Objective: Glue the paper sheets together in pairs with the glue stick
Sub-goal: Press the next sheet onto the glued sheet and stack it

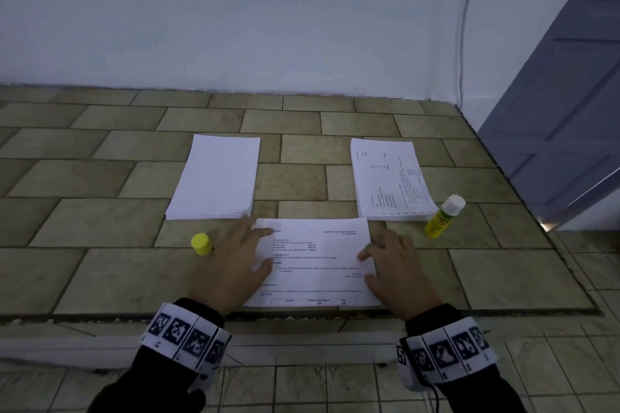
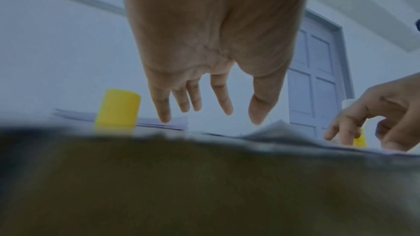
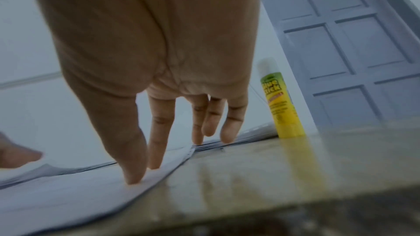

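A printed sheet (image 1: 315,265) lies in front of me on the tiled ledge (image 1: 100,231). My left hand (image 1: 251,236) rests flat on its left edge with fingers straight and spread (image 2: 211,114). On the right edge my right hand (image 1: 372,250) presses down with thumb and index fingertip (image 3: 134,179); the sheet (image 3: 68,195) bows slightly there. The yellow glue stick (image 1: 443,218) stands upright, white end up, to the right (image 3: 279,103). Its yellow cap (image 1: 201,244) stands apart on the left (image 2: 118,109). Neither hand holds anything.
A stack of blank sheets (image 1: 218,178) lies behind at the left, a stack of printed sheets (image 1: 389,178) behind at the right, touching the glue stick. The white wall (image 1: 268,27) closes the back, a grey door (image 1: 563,111) the right. The ledge drops off just below the sheet.
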Motion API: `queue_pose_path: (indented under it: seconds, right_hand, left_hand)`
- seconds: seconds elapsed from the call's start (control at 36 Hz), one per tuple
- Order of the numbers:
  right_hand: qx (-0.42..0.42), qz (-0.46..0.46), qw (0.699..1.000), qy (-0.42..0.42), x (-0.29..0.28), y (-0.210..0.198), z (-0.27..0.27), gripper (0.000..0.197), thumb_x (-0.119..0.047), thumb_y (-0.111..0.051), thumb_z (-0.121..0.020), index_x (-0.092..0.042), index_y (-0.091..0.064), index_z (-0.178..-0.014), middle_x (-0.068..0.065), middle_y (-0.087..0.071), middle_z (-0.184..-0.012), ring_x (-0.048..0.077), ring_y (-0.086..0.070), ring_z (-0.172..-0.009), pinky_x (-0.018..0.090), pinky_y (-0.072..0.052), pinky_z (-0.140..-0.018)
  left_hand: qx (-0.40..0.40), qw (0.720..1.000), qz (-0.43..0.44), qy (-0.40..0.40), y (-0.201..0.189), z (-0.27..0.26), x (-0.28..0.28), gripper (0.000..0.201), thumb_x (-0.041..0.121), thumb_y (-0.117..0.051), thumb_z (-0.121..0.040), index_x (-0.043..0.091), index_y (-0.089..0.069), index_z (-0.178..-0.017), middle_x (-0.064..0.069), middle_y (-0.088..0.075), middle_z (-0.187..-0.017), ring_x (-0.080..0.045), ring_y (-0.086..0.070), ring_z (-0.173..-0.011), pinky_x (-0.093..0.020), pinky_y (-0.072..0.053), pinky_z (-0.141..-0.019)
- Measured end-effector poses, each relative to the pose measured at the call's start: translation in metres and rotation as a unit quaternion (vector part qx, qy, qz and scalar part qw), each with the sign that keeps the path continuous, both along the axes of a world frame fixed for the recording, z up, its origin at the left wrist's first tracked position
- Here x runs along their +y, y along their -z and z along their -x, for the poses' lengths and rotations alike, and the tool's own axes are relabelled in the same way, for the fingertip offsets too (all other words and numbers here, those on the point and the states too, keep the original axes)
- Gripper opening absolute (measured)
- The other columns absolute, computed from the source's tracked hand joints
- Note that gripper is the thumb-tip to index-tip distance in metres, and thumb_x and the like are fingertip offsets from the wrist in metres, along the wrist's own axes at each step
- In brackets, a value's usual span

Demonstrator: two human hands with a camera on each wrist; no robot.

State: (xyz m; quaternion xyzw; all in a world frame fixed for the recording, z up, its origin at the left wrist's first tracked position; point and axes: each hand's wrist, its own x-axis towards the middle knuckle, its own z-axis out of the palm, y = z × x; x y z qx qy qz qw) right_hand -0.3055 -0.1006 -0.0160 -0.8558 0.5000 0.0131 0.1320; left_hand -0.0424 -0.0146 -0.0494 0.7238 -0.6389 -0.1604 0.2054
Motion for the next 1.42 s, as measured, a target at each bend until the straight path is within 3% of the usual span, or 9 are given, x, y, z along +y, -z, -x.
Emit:
queue_pose_path:
  seconds: [0.08,0.22,0.44,0.64,0.75,0.81,1.08,1.19,1.42]
  right_hand:
    - [0.031,0.04,0.999,0.003,0.007,0.001,-0.007,0.029,-0.023,-0.053,-0.09,-0.025,-0.056,-0.118,0.001,-0.034,-0.135,0.023,-0.032,-0.124,0.032,-0.039,-0.098]
    - [0.027,0.108,0.993,0.046,0.016,0.006,-0.027,0.021,-0.026,-0.08,-0.066,-0.016,-0.068,-0.08,0.014,-0.06,-0.117,0.035,-0.059,-0.103,0.048,-0.053,-0.079]
    - [-0.033,0.037,0.994,-0.1,0.028,0.042,-0.073,0.07,-0.052,-0.005,-0.101,-0.011,-0.043,-0.142,0.009,-0.037,-0.152,0.027,-0.036,-0.14,0.06,-0.034,-0.105]
    - [0.007,0.036,0.989,-0.14,0.014,0.053,-0.076,0.078,-0.062,-0.007,-0.097,-0.009,-0.04,-0.145,0.006,-0.037,-0.153,0.02,-0.038,-0.14,0.056,-0.016,-0.107]
    - [-0.009,0.041,0.994,-0.101,0.002,0.051,-0.051,0.093,-0.072,0.009,-0.08,-0.017,0.002,-0.154,-0.006,0.006,-0.161,0.004,0.012,-0.144,0.046,0.014,-0.117]
    - [-0.007,0.037,0.997,-0.071,-0.005,0.05,-0.033,0.098,-0.075,0.016,-0.073,-0.02,0.006,-0.154,-0.008,0.008,-0.161,0.001,0.014,-0.143,0.04,0.018,-0.113]
    - [0.027,0.073,0.997,-0.015,-0.008,0.046,-0.017,0.082,-0.064,-0.009,-0.096,-0.007,-0.047,-0.141,0.009,-0.048,-0.145,0.024,-0.046,-0.134,0.054,-0.013,-0.11]
    - [-0.012,0.079,0.995,-0.062,0.009,0.043,-0.039,0.076,-0.061,-0.01,-0.098,-0.009,-0.035,-0.147,0.008,-0.038,-0.152,0.023,-0.035,-0.141,0.049,-0.023,-0.112]
    - [0.009,0.038,0.985,-0.169,0.017,0.055,-0.062,0.075,-0.064,-0.011,-0.096,-0.015,-0.034,-0.149,0.004,-0.027,-0.157,0.018,-0.026,-0.145,0.053,-0.008,-0.112]
  left_hand:
    - [-0.115,0.993,-0.018,0.008,0.01,0.013,-0.007,0.083,0.065,-0.004,-0.091,0.016,-0.037,-0.149,-0.006,-0.02,-0.161,-0.023,-0.013,-0.15,-0.049,-0.017,-0.118]
    - [-0.144,0.989,-0.026,0.012,0.032,0.018,-0.007,0.078,0.058,0.003,-0.099,0.011,-0.03,-0.152,-0.008,-0.024,-0.16,-0.025,-0.016,-0.149,-0.055,-0.014,-0.118]
    - [-0.178,0.984,-0.013,0.022,0.038,0.017,-0.006,0.068,0.05,-0.006,-0.104,0.01,-0.042,-0.146,-0.01,-0.041,-0.152,-0.027,-0.035,-0.142,-0.051,-0.016,-0.112]
    - [-0.197,0.98,-0.006,0.03,0.043,0.015,-0.006,0.066,0.048,-0.007,-0.103,0.011,-0.042,-0.146,-0.01,-0.041,-0.152,-0.028,-0.034,-0.141,-0.051,-0.016,-0.112]
    - [-0.196,0.98,-0.002,0.027,0.043,0.015,-0.006,0.066,0.048,-0.008,-0.103,0.011,-0.04,-0.147,-0.008,-0.038,-0.154,-0.029,-0.034,-0.142,-0.051,-0.015,-0.112]
    - [-0.196,0.98,-0.002,0.026,0.041,0.015,-0.006,0.066,0.048,-0.008,-0.103,0.011,-0.041,-0.147,-0.008,-0.039,-0.153,-0.029,-0.035,-0.141,-0.05,-0.014,-0.112]
    - [-0.191,0.981,-0.004,0.02,0.041,0.016,-0.006,0.067,0.05,-0.007,-0.102,0.014,-0.041,-0.147,-0.005,-0.039,-0.154,-0.026,-0.034,-0.143,-0.049,-0.013,-0.114]
    - [-0.195,0.981,-0.004,0.02,0.041,0.016,-0.007,0.068,0.051,-0.007,-0.102,0.013,-0.04,-0.148,-0.006,-0.037,-0.155,-0.028,-0.032,-0.143,-0.049,-0.012,-0.114]
    - [-0.189,0.981,-0.008,0.031,0.039,0.014,-0.007,0.071,0.052,-0.004,-0.101,0.013,-0.041,-0.147,-0.008,-0.037,-0.155,-0.031,-0.03,-0.144,-0.048,-0.012,-0.114]
